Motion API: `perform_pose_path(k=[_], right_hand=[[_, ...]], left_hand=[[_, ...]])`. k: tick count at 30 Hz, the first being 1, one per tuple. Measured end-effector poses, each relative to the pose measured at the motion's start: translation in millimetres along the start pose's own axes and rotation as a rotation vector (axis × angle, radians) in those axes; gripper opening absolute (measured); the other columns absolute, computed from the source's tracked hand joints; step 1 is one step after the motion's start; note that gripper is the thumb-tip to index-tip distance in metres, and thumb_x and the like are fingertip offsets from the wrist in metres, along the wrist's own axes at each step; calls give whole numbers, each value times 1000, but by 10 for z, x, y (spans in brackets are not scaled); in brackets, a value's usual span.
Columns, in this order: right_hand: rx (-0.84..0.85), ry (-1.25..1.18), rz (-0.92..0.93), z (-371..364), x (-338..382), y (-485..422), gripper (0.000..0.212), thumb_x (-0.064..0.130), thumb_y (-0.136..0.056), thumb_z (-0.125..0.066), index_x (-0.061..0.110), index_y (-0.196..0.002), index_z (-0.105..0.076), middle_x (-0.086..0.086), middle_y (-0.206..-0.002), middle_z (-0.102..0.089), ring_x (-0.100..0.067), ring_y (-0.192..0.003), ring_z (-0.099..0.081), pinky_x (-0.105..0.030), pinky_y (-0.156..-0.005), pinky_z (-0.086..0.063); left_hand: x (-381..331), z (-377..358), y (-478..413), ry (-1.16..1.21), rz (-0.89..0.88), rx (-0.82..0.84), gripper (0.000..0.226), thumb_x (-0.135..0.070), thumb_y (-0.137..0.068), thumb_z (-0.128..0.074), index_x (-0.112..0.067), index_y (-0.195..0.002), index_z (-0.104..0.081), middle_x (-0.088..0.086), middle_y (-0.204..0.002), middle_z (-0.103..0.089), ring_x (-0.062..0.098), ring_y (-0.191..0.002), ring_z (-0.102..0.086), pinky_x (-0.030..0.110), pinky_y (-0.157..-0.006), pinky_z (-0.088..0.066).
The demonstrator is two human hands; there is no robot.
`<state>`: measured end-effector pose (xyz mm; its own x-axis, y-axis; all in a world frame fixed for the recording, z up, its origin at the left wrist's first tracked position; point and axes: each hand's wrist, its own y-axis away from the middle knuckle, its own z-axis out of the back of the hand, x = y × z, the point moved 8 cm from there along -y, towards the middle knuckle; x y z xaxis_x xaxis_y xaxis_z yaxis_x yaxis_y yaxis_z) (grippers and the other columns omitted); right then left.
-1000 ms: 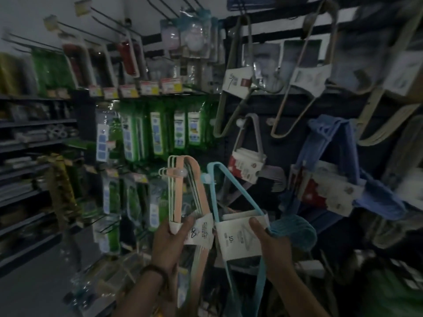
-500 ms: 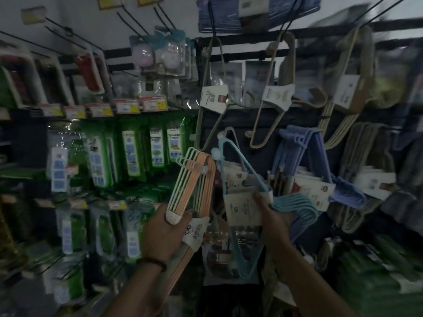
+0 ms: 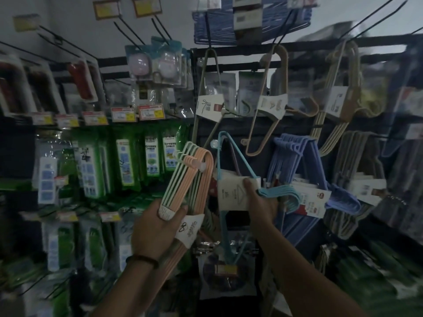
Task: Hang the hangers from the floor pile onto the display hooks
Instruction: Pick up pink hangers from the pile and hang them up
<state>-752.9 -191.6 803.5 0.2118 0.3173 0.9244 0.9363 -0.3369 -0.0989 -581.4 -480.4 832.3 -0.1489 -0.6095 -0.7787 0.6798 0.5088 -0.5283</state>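
The left hand point(image 3: 158, 227) grips a banded bundle of peach and pale-green hangers point(image 3: 196, 177). Its fingers are curled round the lower end, and the bundle tilts toward one o'clock. Just beside it at three o'clock, the right hand point(image 3: 261, 202) pinches the paper sleeve point(image 3: 230, 193) of a light-blue hanger bundle point(image 3: 281, 194), thumb on the front. The bundle's top points to twelve o'clock against the dark display rack point(image 3: 229, 45). At two o'clock from that hand hang periwinkle hangers point(image 3: 295, 145). Beige hangers point(image 3: 272, 106) hang higher up, under wire hooks point(image 3: 375, 18).
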Motion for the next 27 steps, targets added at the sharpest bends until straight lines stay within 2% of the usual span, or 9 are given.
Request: perform_pose_path(k=[3, 7, 10, 12, 15, 18, 22, 25, 27], right_hand=[[45, -20, 13, -151, -23, -63, 42, 59, -74, -86, 26, -88, -64, 3, -92, -72, -19, -89, -73, -40, -84, -62], [111, 48, 86, -391, -581, -721, 68, 84, -66, -74, 27, -103, -68, 1, -99, -75, -20, -92, -73, -51, -88, -61], [100, 86, 96, -460, -375, -472, 62, 68, -83, -72, 16, -113, -61, -12, -111, -69, -31, -100, -69, -50, -92, -58], [140, 102, -54, -554, -476, -502, 49, 49, -94, -71, 5, -113, -60, -16, -112, -66, -32, -103, -66, -42, -91, -55], [275, 243, -239, -683, -646, -558, 67, 64, -91, -65, 1, -115, -70, -20, -119, -71, -38, -104, -69, -48, -98, -56], [434, 435, -254, -618, -322, -202, 47, 51, -106, -50, 7, -99, -66, -18, -97, -71, -32, -82, -67, -31, -70, -60], [461, 790, 177, -541, 421, -50, 42, 44, -108, -43, 20, -76, -56, -7, -85, -67, -24, -74, -63, -36, -76, -56], [489, 654, 462, -578, 955, 181, 63, 66, -102, -41, 13, -80, -69, -6, -76, -73, -24, -73, -70, -38, -68, -53], [597, 685, 650, -638, 1232, 436, 59, 69, -100, -45, 17, -80, -66, -3, -72, -67, -18, -68, -65, -36, -63, -47]], left_hand=[[-38, 52, -31, -25, -20, -26, 29, -61, -87, -74, -34, -95, -68, -8, -82, -72, 13, -73, -69, 43, -67, -61], [-61, 153, -38, 14, -33, -52, 23, -52, -87, -78, -31, -91, -68, -5, -78, -71, 14, -70, -68, 41, -64, -58], [-68, 215, -93, 76, -13, -62, 22, -51, -86, -79, -32, -90, -69, -7, -78, -71, 14, -72, -69, 45, -68, -60], [-119, 207, -126, 131, -3, -52, 20, -48, -87, -80, -30, -90, -70, -10, -80, -72, 11, -71, -69, 49, -72, -61], [-177, 152, -161, 213, 26, -44, 23, -45, -86, -81, -24, -91, -72, -4, -81, -73, 7, -67, -69, 49, -73, -62], [-199, 69, -167, 287, 54, -20, 23, -40, -87, -82, -19, -90, -72, 0, -78, -74, 10, -66, -71, 44, -68, -62], [-235, -45, -172, 418, 78, 4, 20, -32, -89, -81, -14, -90, -74, 7, -79, -77, 20, -74, -76, 28, -58, -62], [-358, -165, -211, 490, 103, 36, 29, -34, -89, -79, -6, -91, -73, 11, -79, -77, 27, -75, -76, 35, -62, -64], [-460, -231, -246, 542, 131, 68, 32, -36, -91, -78, -5, -99, -73, 13, -82, -79, 29, -77, -77, 47, -72, -67]])
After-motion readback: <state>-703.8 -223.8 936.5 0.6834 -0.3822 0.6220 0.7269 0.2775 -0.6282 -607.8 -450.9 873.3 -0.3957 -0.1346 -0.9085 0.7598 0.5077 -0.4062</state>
